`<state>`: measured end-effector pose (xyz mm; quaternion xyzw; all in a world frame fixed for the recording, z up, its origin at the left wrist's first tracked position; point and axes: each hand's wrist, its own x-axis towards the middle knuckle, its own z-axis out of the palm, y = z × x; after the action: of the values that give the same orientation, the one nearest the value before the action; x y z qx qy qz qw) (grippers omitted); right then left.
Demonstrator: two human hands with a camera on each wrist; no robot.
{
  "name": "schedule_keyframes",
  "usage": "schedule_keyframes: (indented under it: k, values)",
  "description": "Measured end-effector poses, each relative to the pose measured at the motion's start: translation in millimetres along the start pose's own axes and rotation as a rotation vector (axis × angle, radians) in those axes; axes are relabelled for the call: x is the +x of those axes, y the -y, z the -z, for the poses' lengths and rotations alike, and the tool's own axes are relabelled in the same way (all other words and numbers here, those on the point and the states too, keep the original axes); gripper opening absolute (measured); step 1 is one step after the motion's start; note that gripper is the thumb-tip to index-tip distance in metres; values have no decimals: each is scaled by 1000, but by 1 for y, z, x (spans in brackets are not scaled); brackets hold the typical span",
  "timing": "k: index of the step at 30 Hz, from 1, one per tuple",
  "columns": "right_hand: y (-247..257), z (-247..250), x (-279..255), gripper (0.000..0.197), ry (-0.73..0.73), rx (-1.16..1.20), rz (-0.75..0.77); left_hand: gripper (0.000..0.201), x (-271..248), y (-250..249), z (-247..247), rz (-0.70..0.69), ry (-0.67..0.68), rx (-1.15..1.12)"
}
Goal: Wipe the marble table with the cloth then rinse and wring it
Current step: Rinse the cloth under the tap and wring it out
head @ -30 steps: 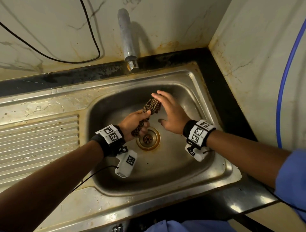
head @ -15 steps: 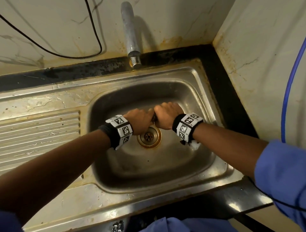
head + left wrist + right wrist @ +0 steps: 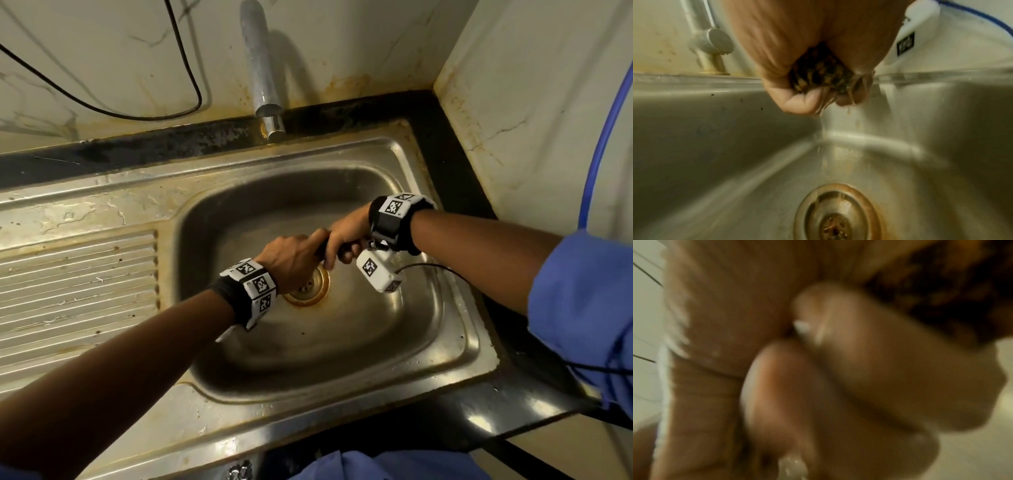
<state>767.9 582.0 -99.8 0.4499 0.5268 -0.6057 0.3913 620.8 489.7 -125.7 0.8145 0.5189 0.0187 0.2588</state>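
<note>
Gripping the cloth (image 3: 819,69) over the sink (image 3: 342,370), both fists closed on it.
Cloth runs left-right between left hand (image 3: 291,258) and right hand (image 3: 346,236), dripping above the drain (image 3: 308,287).

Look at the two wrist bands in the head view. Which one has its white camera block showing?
The band on the right wrist: its white camera block hangs in view under it, over the sink. The left wrist's band shows no such block.

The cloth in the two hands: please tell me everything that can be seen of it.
The dark brown-and-black patterned cloth is a wet, bunched wad, mostly hidden. The left hand and right hand grip it side by side above the steel sink's drain. Murky water runs from it into the basin.
</note>
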Motion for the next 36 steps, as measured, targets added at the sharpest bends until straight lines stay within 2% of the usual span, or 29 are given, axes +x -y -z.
schedule_keyframes:
  k: [1,2,4,5,7,8,10,13,15,17,18,20,21,23,26,28,30,32,34,36]
  values:
    - [-1,0,-3,10,-60,23,76,27,-1,-1,0,38,-1,-64]
    - [-2,0,-4,22,-137,77,176,31,-2,1,0,98,-15,-130]
    - [-10,3,-5,62,-344,202,374,36,-2,6,2,269,-83,-301]
    - [-15,2,-6,74,-495,196,467,35,-2,8,3,359,-117,-464]
    - [-25,-3,-9,80,-789,93,625,27,0,10,5,522,-119,-948]
    - [-31,-6,-8,82,-884,48,696,22,-1,9,7,579,-96,-1179]
    - [-39,-20,-5,91,-1006,-69,785,15,-3,6,13,621,-28,-1477]
    - [-39,-38,8,101,-1193,-230,765,15,-4,-2,22,588,156,-1656]
    - [-33,-45,16,93,-1295,-346,798,12,-5,-10,26,550,330,-1682]
    - [-27,-47,18,77,-1349,-440,839,6,-4,-15,28,524,371,-1560]
    - [-25,-46,18,64,-1355,-453,822,5,-3,-14,29,511,337,-1392]
    - [-21,-44,16,25,-1358,-535,745,10,2,-11,29,444,274,-838]
    - [-18,-44,12,13,-1329,-615,653,14,4,-9,28,406,262,-560]
    - [-12,-49,7,16,-1197,-752,434,17,6,-4,23,367,242,-187]
    - [4,-55,-1,19,-1032,-678,207,17,11,0,6,329,167,79]
    - [11,-53,-2,17,-797,-493,99,17,13,2,-1,282,143,166]
    - [12,-50,0,14,-587,-236,54,16,14,4,-3,226,102,200]
    - [5,-46,0,23,-411,93,12,17,15,7,-4,151,38,210]
    - [-4,-45,-3,36,-151,411,11,16,15,6,-3,73,-21,226]
    - [-13,-40,-5,37,55,571,51,15,19,6,-1,2,-100,211]
